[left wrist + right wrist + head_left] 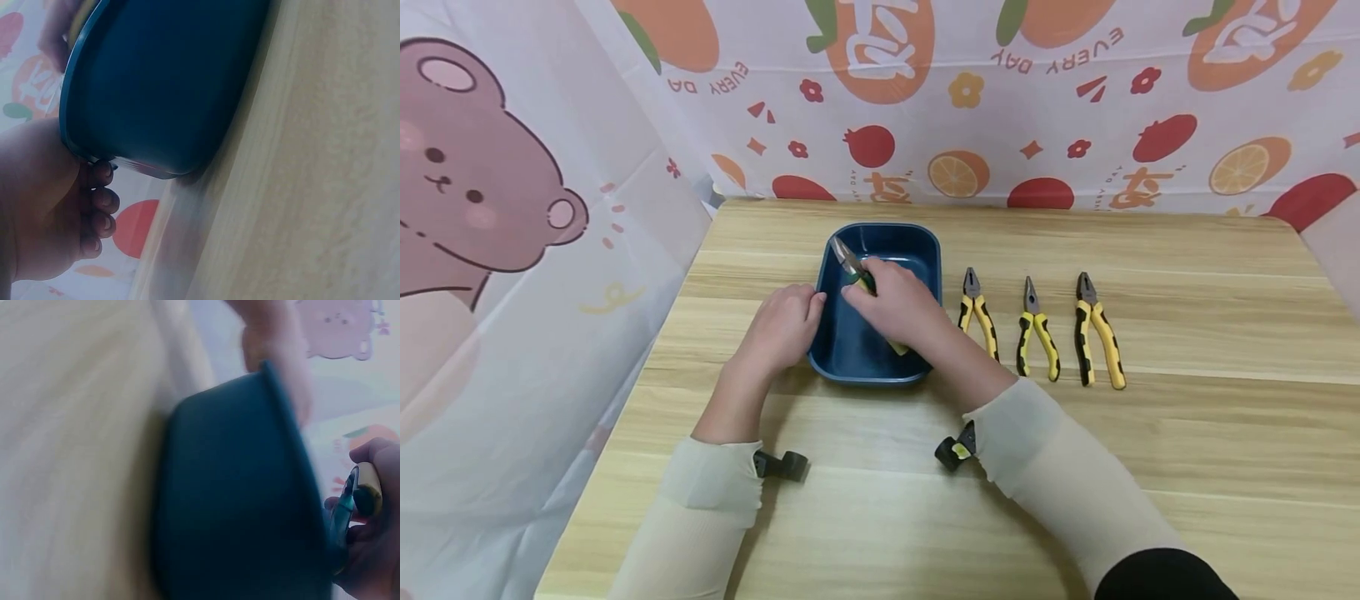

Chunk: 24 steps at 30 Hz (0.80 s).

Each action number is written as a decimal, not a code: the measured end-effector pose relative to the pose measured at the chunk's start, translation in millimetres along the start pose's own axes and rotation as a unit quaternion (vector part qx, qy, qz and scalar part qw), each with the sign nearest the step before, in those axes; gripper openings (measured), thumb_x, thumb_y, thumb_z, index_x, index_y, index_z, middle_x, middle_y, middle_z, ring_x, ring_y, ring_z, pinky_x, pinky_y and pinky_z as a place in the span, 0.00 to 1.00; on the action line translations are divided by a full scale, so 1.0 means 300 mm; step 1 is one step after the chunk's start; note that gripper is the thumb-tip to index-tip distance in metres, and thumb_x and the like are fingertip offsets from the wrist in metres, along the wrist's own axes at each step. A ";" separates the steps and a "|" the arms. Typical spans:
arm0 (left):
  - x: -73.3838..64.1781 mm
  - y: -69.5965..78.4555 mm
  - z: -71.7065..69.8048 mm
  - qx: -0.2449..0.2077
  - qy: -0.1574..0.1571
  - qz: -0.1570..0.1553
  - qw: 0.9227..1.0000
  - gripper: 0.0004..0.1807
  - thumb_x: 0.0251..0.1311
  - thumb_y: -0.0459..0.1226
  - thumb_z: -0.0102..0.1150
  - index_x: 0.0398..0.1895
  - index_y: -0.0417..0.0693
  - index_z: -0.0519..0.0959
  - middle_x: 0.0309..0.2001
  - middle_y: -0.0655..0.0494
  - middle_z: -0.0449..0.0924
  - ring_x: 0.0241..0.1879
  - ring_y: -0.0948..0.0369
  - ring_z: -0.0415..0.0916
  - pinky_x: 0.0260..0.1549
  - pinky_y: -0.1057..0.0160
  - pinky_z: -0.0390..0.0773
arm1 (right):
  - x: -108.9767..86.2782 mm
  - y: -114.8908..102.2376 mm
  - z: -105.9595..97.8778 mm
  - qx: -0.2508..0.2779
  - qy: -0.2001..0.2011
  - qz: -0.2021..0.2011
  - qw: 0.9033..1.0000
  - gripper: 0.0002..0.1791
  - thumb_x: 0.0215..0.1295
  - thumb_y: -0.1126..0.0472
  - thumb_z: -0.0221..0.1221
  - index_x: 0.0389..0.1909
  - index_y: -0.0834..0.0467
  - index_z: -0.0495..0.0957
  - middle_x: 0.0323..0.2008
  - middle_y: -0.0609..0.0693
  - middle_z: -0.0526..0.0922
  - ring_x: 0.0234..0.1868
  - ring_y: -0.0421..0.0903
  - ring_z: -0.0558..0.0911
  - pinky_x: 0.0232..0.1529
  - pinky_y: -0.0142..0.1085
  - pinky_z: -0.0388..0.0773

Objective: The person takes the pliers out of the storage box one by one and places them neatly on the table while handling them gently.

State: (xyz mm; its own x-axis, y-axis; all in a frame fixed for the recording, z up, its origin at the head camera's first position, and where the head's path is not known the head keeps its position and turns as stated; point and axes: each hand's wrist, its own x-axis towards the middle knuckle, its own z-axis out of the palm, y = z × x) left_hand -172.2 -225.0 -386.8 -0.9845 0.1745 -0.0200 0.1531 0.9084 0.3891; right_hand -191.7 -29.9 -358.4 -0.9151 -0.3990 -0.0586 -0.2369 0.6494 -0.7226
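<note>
A dark blue rectangular tray (pixel 872 358) stands on the wooden table. At its left rim is my left hand (pixel 784 327), with the thumb over the edge and the other fingers curled against the outside wall; in the left wrist view those curled fingers (pixel 105 199) show beside the tray's corner. My right hand (pixel 904 307) grips a pair of pliers (pixel 847 257) above the tray, metal jaws toward the far left corner. One yellow handle end shows below the palm. The right wrist view catches the pliers' yellow and green handles (pixel 369 481) beyond the blurred tray wall (pixel 237 487).
Right of the tray, three pliers lie in a row with jaws pointing away: combination pliers (pixel 972 283), needle-nose pliers (pixel 1031 298) and larger combination pliers (pixel 1086 290), all with yellow-and-black handles. A fruit-print cloth (pixel 917 133) hangs behind the wooden table (pixel 1210 333).
</note>
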 end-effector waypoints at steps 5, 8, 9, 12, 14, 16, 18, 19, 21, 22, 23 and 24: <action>0.001 0.001 -0.003 0.001 0.005 0.002 1.000 0.23 0.78 0.45 0.33 0.33 0.41 0.75 0.33 0.44 0.75 0.40 0.47 0.72 0.46 0.48 0.70 | -0.061 0.015 -0.090 0.018 0.032 -0.003 0.999 0.29 0.70 0.41 0.52 0.67 0.51 0.67 0.53 0.48 0.75 0.48 0.46 0.74 0.45 0.43 0.80; 0.003 0.003 -0.003 0.000 0.007 0.002 1.000 0.23 0.78 0.45 0.34 0.32 0.40 0.75 0.33 0.44 0.75 0.40 0.46 0.72 0.46 0.48 0.70 | -0.100 0.048 -0.150 0.029 0.042 0.002 0.999 0.29 0.70 0.41 0.53 0.66 0.49 0.68 0.49 0.49 0.75 0.46 0.47 0.73 0.40 0.42 0.79; 0.004 0.003 -0.002 0.000 0.007 0.003 1.000 0.23 0.78 0.44 0.35 0.32 0.40 0.75 0.32 0.44 0.75 0.39 0.46 0.71 0.45 0.48 0.70 | -0.113 0.064 -0.170 0.032 0.046 0.003 0.998 0.29 0.70 0.41 0.53 0.66 0.50 0.68 0.48 0.49 0.74 0.45 0.47 0.74 0.38 0.41 0.78; 0.004 0.002 -0.001 0.001 0.010 0.005 1.000 0.22 0.77 0.44 0.35 0.31 0.41 0.74 0.31 0.45 0.74 0.38 0.47 0.71 0.43 0.49 0.70 | -0.153 0.118 -0.223 0.043 0.065 0.014 0.997 0.27 0.70 0.43 0.54 0.65 0.51 0.69 0.40 0.52 0.73 0.36 0.50 0.74 0.31 0.41 0.74; 0.004 0.001 0.000 0.003 0.010 0.005 1.000 0.22 0.77 0.44 0.35 0.31 0.41 0.75 0.31 0.45 0.74 0.38 0.47 0.71 0.43 0.49 0.70 | -0.177 0.166 -0.257 0.045 0.080 0.027 0.995 0.28 0.69 0.42 0.55 0.65 0.50 0.69 0.39 0.52 0.74 0.35 0.50 0.74 0.30 0.41 0.73; 0.004 0.001 0.001 0.004 0.010 0.005 1.000 0.22 0.77 0.44 0.35 0.31 0.41 0.75 0.32 0.45 0.75 0.39 0.46 0.71 0.44 0.48 0.70 | -0.203 0.215 -0.292 0.041 0.097 0.042 0.994 0.30 0.68 0.40 0.55 0.65 0.50 0.70 0.39 0.54 0.74 0.34 0.51 0.74 0.30 0.41 0.72; 0.004 0.001 0.002 0.004 0.010 0.005 1.000 0.22 0.77 0.44 0.35 0.32 0.41 0.75 0.32 0.44 0.75 0.40 0.46 0.72 0.45 0.48 0.70 | -0.230 0.267 -0.327 0.032 0.114 0.057 0.991 0.33 0.66 0.37 0.55 0.66 0.50 0.69 0.41 0.54 0.75 0.37 0.52 0.73 0.33 0.42 0.72; 0.003 0.000 0.002 0.004 0.011 0.004 1.000 0.22 0.77 0.44 0.35 0.32 0.41 0.75 0.32 0.44 0.75 0.40 0.46 0.72 0.46 0.48 0.71 | -0.243 0.293 -0.346 0.026 0.121 0.066 0.990 0.34 0.65 0.35 0.55 0.66 0.50 0.69 0.42 0.55 0.75 0.38 0.52 0.72 0.34 0.42 0.71; 0.002 -0.001 0.003 0.002 0.013 0.006 1.000 0.22 0.77 0.44 0.35 0.31 0.41 0.74 0.32 0.44 0.75 0.40 0.46 0.72 0.45 0.48 0.71 | -0.273 0.343 -0.380 0.014 0.140 0.083 0.987 0.36 0.64 0.32 0.55 0.65 0.50 0.70 0.42 0.55 0.74 0.38 0.52 0.72 0.33 0.42 0.70; 0.001 -0.002 0.002 0.001 0.014 0.006 1.000 0.22 0.77 0.44 0.35 0.31 0.41 0.74 0.32 0.44 0.75 0.40 0.46 0.72 0.45 0.48 0.71 | -0.288 0.368 -0.397 0.006 0.148 0.092 0.985 0.37 0.63 0.31 0.54 0.65 0.51 0.70 0.41 0.56 0.74 0.38 0.52 0.72 0.32 0.42 0.70; 0.000 -0.003 0.001 0.000 0.015 0.007 1.000 0.22 0.77 0.44 0.35 0.30 0.41 0.74 0.32 0.44 0.75 0.40 0.46 0.72 0.45 0.48 0.71 | -0.303 0.393 -0.414 0.001 0.155 0.100 0.983 0.38 0.63 0.31 0.54 0.65 0.52 0.70 0.41 0.56 0.74 0.38 0.53 0.71 0.32 0.42 0.70; -0.002 -0.005 0.000 -0.001 0.016 0.007 1.000 0.22 0.77 0.44 0.35 0.30 0.41 0.74 0.32 0.44 0.75 0.40 0.46 0.72 0.45 0.48 0.71 | -0.316 0.418 -0.430 -0.006 0.162 0.108 0.981 0.38 0.62 0.30 0.54 0.65 0.52 0.70 0.42 0.57 0.74 0.38 0.53 0.71 0.32 0.42 0.70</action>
State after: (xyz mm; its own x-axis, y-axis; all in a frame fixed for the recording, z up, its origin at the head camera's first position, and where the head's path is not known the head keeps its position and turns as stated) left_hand -171.9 -226.4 -387.5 -0.9843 0.1758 0.0150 0.1677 0.9053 0.3903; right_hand -176.7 173.0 -354.7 -0.9996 -0.0248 0.0138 -0.0272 0.7047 -0.7090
